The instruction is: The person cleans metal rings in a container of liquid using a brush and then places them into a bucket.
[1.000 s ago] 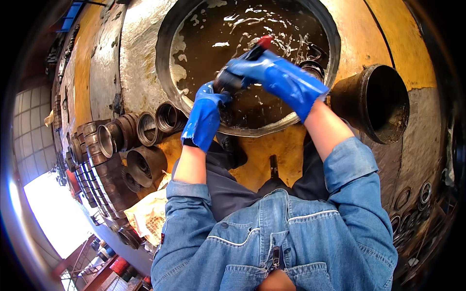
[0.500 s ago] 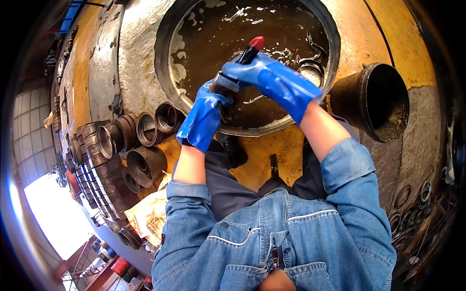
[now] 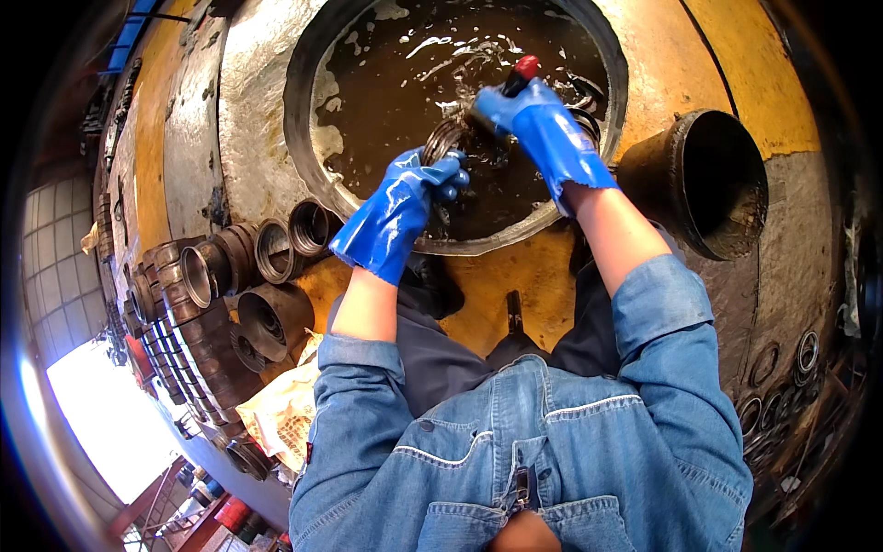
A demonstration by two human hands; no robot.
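**Reporter:** Nearest the camera, on this side of the round tub (image 3: 308,110), what do we see?

**Photographer:** Denim sleeves (image 3: 662,368) and bare forearms reaching up to the tub's near rim. Left of the tub, just beside its rim, metal sleeves (image 3: 267,258) lie in a row on their sides, open ends showing. Right of the tub, close to its rim, a big dark pipe piece (image 3: 708,184) sits tilted, mouth open.

**Reporter:** And at the tub itself?

**Photographer:** Both hands wear wet blue gloves. The left hand (image 3: 418,189) is over the near part of the tub, fingers curled shut around the lower edge of a ridged metal ring (image 3: 446,138), which is held up at the surface of the brown liquid (image 3: 386,83). The right hand (image 3: 529,115) is farther in, towards the middle of the tub, wrapped tight around a dark tool with a red tip (image 3: 526,66); that tip pokes out above the fist, and the tool's other end meets the ring.

**Reporter:** Farther still?

**Photographer:** Beyond the hands, the far half of the tub is foamy, splashing liquid, and past the rim runs yellow-painted metal (image 3: 736,74).
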